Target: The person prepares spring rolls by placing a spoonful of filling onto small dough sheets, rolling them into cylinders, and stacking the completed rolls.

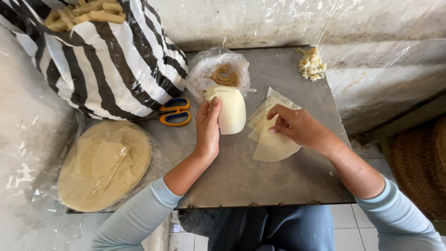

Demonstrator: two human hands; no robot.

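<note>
Far left there's a round stack of thin pale-yellow pastry wrappers (104,163) sitting in clear plastic, half on the grey metal counter (260,179). Behind it a big black-and-white striped plastic bag (109,60) is stuffed with finished pale rolled sticks (86,11) poking out the top. Just right of the bag lie blue-and-orange handled scissors (175,111), flat on the counter.

Then the left hand (207,128): fingers closed around a curled, creamy-white wrapper sheet (230,109), which looks smooth and soft, bent over into a loose tube shape, held up just above the counter. Right behind it is a crumpled clear plastic bag with brown crumbly filling (224,74).

The right hand (297,125) rests fingers-down, lightly curled, pinching the top one of a small fan of wedge-cut pale wrapper pieces (272,144) lying flat on the counter. Back right corner has a little heap of pale scraps (311,64) near the concrete wall.
</note>
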